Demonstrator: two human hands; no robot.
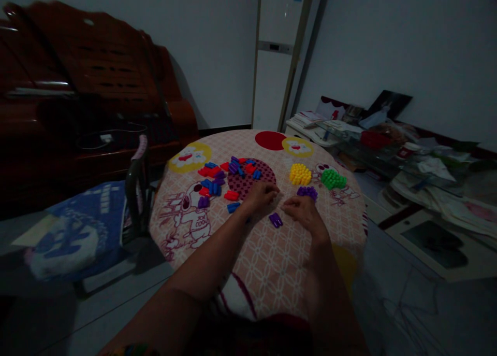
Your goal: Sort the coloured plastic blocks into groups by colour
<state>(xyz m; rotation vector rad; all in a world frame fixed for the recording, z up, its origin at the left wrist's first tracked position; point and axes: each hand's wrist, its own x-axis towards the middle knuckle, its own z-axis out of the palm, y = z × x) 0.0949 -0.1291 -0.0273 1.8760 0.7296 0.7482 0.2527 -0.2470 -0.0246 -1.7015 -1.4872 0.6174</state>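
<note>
My left hand [263,196] is over the middle of the round table, fingers pinched together at the tips. Facing it, my right hand [303,212] is pinched too, with a small gap between the hands. What either one holds, if anything, is too dark and small to make out. Just below them lies a small purple plastic piece [276,220]. Beyond my right hand sits a purple cluster of pieces [307,192], partly covered by it. A yellow cluster [300,174] and a green cluster [333,179] lie farther right. Loose red pieces [232,196] and blue pieces [233,207] are scattered left.
A patterned cloth covers the round table [267,262]. To the left stands a chair [135,195] with a blue cloth on its seat, a wooden sofa [112,71] behind it. Along the right wall, a low cabinet [376,205] is piled with papers and bags.
</note>
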